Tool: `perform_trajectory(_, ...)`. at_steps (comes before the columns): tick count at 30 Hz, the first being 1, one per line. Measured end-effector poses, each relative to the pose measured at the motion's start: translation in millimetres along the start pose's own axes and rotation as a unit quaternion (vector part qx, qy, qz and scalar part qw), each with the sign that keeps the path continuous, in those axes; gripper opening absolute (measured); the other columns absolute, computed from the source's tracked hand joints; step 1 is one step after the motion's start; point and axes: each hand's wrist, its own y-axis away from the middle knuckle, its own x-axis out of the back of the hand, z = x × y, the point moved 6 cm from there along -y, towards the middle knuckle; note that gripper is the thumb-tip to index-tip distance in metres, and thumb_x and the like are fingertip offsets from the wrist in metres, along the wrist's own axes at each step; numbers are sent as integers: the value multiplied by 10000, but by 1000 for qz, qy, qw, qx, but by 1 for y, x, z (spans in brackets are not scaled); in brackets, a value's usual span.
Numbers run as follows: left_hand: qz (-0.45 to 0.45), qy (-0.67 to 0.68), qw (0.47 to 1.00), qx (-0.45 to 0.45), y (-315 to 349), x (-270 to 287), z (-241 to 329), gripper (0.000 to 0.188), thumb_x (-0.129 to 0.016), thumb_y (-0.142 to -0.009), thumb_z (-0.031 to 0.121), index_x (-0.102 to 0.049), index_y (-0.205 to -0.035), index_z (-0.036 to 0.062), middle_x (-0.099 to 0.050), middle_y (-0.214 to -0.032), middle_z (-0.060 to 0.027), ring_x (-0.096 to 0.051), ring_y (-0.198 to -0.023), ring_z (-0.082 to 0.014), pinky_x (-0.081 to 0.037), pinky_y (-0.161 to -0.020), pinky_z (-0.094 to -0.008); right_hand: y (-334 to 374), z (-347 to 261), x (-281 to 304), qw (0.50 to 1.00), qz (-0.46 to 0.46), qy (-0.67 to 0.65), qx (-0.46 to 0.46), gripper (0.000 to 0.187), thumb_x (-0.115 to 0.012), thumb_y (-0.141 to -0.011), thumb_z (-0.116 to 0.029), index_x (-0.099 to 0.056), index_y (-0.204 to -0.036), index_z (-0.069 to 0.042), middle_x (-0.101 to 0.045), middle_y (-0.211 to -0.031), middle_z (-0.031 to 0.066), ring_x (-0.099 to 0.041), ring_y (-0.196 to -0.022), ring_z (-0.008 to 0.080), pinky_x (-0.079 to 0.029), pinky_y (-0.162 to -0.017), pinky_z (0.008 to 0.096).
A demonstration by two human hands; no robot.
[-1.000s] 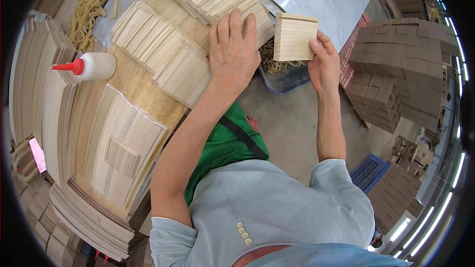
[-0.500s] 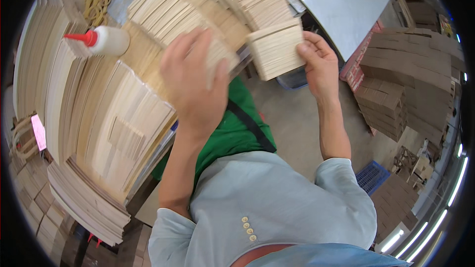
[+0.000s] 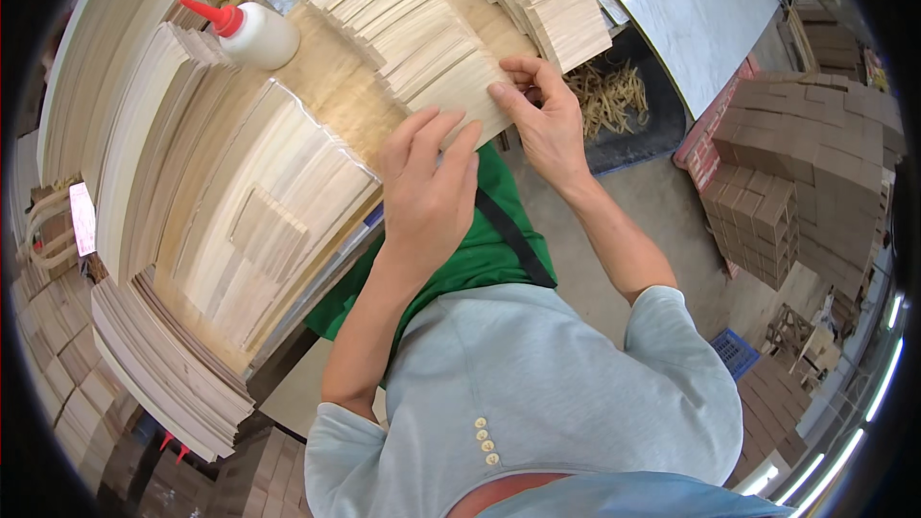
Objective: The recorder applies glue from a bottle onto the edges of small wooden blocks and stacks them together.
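Observation:
A thin squarish wooden piece (image 3: 468, 91) lies at the near end of a row of overlapping wooden pieces (image 3: 384, 10). My right hand (image 3: 549, 125) is closed on its right edge, thumb on top and fingers curled at the side. By the lower left edge of that piece is my left hand (image 3: 430, 187), fingers spread and stretched out; whether the tips touch the wood I cannot tell. A second row of pieces (image 3: 537, 0) fans out beyond my right hand. The white glue bottle (image 3: 267, 35) with a red nozzle lies tilted to the left.
Stacked long wooden strips (image 3: 134, 125) fill the left side, beside a strip panel (image 3: 317, 168) with a shiny edge line and a small wooden block (image 3: 269, 235). A dark tub (image 3: 662, 125) holds tan rubber-band-like loops. Brown cartons (image 3: 796, 153) stand at the right.
My right hand has moved left and down, bringing its wooden piece to the row's end. My left hand has shifted right and down, off the row. The view has shifted slightly.

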Motion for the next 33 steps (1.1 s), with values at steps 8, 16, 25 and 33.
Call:
perform_trajectory(8,-55,-40,997,-35,-14,-26,-3,488,-747,-717,56,-615,-1184,3,-524,-1334,-105,-472,-1234,-310,-412,-994,-418,-4,-7,2,988,22,132,79,263,-721,-811,-95,-640,-1046,-9,-586,-891,72,-546,-776,171,-478,-713,289)
perform_trajectory(16,-40,-144,987,-58,-8,-38,-16,411,-547,-797,151,-581,-1171,-16,-512,-1312,-135,-451,-1253,-288,-401,-1005,-398,-43,-77,-29,974,-59,88,198,344,-678,-864,-59,-591,-1193,-3,-601,-1119,90,-578,-1006,159,-479,-839,274)
perform_trajectory(25,-16,-118,992,-28,-7,-36,-13,405,-553,-778,127,-593,-1168,24,-507,-1307,-105,-458,-1250,-262,-387,-995,-381,-116,-103,-235,816,-397,335,254,648,-777,-732,-179,-488,-1285,-3,-622,-1204,182,-604,-1089,284,-468,-943,381)
perform_trajectory(33,-9,-84,996,-23,-8,-31,-17,386,-550,-785,124,-588,-1150,5,-502,-1300,-123,-451,-1253,-275,-376,-1015,-386,-126,-102,-249,841,-412,300,182,690,-771,-725,-224,-464,-1309,-19,-630,-1159,174,-612,-1086,280,-472,-933,365)
